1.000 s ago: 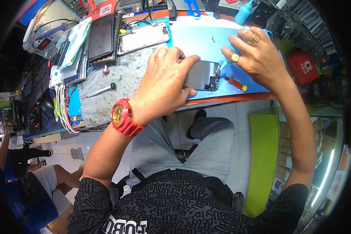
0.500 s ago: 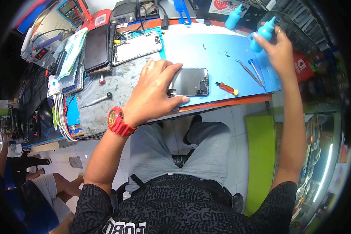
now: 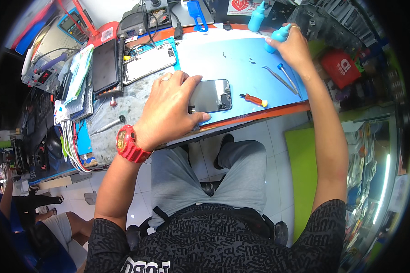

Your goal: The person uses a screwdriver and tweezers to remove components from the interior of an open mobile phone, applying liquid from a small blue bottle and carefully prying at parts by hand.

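Left hand [image 3: 168,107] spans a dark phone panel [image 3: 208,96], thumb on its near edge and fingers on its far edge, clamped on it near the front of a blue mat [image 3: 250,50]. Just right of the panel lies a red-and-yellow screwdriver [image 3: 254,100]; beyond it, tweezers [image 3: 279,78] rest beside a blue-topped tool [image 3: 289,77]. Above these, the right hand [image 3: 294,45] is closed around a light-blue bottle [image 3: 275,40]; a second bottle [image 3: 257,18] stands farther back. To the left, a black phone [image 3: 105,68] and a white-framed part [image 3: 150,64] crowd the stained grey worktop [image 3: 136,102]. Around the bench are white floor tiles [image 3: 275,195], a green panel [image 3: 300,159] and a lit glass cabinet [image 3: 371,195].

The left hand hides the panel's left end. I cannot tell whether the held bottle touches the mat. Another person [image 3: 79,225], lower left, is cut off by the dark rim.
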The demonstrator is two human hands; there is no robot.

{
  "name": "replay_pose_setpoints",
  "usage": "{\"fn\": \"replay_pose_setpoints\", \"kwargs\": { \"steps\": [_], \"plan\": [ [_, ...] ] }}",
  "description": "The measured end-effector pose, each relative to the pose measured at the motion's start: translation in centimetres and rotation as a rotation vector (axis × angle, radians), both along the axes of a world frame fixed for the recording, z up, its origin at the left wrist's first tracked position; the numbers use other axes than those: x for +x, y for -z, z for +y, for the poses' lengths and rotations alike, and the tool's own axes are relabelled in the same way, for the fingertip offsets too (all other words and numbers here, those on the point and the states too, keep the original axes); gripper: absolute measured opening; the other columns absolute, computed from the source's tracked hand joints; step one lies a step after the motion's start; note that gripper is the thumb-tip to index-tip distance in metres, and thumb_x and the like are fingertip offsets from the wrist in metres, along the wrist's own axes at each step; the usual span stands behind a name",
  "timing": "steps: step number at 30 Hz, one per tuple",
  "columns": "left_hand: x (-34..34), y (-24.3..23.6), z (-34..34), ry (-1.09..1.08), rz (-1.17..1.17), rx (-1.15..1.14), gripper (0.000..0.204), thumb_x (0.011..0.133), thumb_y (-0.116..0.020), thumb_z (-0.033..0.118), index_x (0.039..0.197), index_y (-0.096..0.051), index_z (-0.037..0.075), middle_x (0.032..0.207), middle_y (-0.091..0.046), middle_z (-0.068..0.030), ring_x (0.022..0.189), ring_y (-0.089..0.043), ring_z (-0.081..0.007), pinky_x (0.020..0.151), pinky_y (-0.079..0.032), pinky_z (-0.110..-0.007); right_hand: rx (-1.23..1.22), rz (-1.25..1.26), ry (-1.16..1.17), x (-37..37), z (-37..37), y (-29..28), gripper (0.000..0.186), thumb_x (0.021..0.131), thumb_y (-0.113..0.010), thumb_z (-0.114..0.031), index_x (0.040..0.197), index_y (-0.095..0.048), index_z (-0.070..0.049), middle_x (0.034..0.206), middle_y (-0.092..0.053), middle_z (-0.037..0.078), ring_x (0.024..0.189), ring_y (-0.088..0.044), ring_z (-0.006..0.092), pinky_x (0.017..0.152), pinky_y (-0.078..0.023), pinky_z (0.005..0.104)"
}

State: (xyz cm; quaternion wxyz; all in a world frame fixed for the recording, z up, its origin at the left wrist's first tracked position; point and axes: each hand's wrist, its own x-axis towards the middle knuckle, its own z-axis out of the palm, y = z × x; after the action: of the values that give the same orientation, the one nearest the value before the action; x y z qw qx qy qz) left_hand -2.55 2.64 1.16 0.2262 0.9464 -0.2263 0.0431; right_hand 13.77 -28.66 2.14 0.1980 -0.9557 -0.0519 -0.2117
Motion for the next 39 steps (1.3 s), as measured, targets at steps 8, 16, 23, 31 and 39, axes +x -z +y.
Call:
{"fn": "replay_pose_setpoints", "kwargs": {
  "steps": [8, 16, 23, 31, 39],
  "plan": [
    [1.5, 0.2, 0.8, 0.049, 0.099, -0.064, 0.065, 0.079, -0.083, 0.035, 0.129, -0.061, 0.000, 0.114, -0.060, -0.0216, 0.106, -0.058, -0.0396, 0.093, -0.046, -0.047, 0.024, -0.229, -0.065, -7.0, -0.7, -0.8, 0.049, 0.085, -0.079, -0.021, 0.123, -0.061, 0.004, 0.112, -0.066, 0.020, 0.103, -0.065, 0.0355, 0.089, -0.052, 0.0433],
    [1.3, 0.1, 0.2, -0.011, 0.097, -0.016, 0.056, 0.080, -0.081, 0.025, 0.126, -0.062, -0.001, 0.096, -0.058, -0.0153, 0.093, -0.057, -0.0313, 0.084, -0.046, -0.041, -0.170, 0.010, -0.362, -16.2, 3.3, 2.2, 0.021, 0.089, -0.073, -0.014, 0.101, -0.072, 0.003, 0.096, -0.064, 0.015, 0.095, -0.061, 0.0357, 0.087, -0.050, 0.0450],
    [3.1, -0.6, 0.0, -0.018, 0.265, -0.097, 0.041, 0.083, -0.081, 0.025, 0.106, -0.066, -0.006, 0.077, -0.063, -0.0121, 0.074, -0.061, -0.0229, 0.070, -0.049, -0.036, -0.068, -0.056, -0.303, -16.6, 3.2, 3.4, 0.019, 0.090, -0.071, -0.011, 0.104, -0.071, 0.002, 0.093, -0.065, 0.016, 0.091, -0.060, 0.0372, 0.082, -0.049, 0.0458],
    [0.2, -3.9, 1.2, 0.221, 0.773, -0.279, 0.030, 0.088, -0.080, 0.020, 0.104, -0.067, -0.002, 0.081, -0.068, -0.0037, 0.072, -0.060, -0.0096, 0.067, -0.049, -0.031, 0.857, 0.196, -0.400, -21.7, 1.6, 1.3, 0.015, 0.092, -0.070, 0.000, 0.106, -0.068, 0.001, 0.091, -0.062, 0.006, 0.084, -0.060, 0.0149, 0.077, -0.047, 0.0285],
    [-13.9, -0.8, 1.0, 0.311, 1.168, -0.385, 0.027, 0.091, -0.078, 0.019, 0.103, -0.066, -0.002, 0.078, -0.069, -0.0081, 0.073, -0.067, -0.0122, 0.066, -0.052, -0.031, 1.285, 0.766, -0.709, -30.4, 2.3, 0.7, 0.016, 0.093, -0.070, -0.004, 0.107, -0.067, 0.001, 0.100, -0.066, 0.011, 0.092, -0.071, 0.0217, 0.082, -0.056, 0.0345]
  ]
}}
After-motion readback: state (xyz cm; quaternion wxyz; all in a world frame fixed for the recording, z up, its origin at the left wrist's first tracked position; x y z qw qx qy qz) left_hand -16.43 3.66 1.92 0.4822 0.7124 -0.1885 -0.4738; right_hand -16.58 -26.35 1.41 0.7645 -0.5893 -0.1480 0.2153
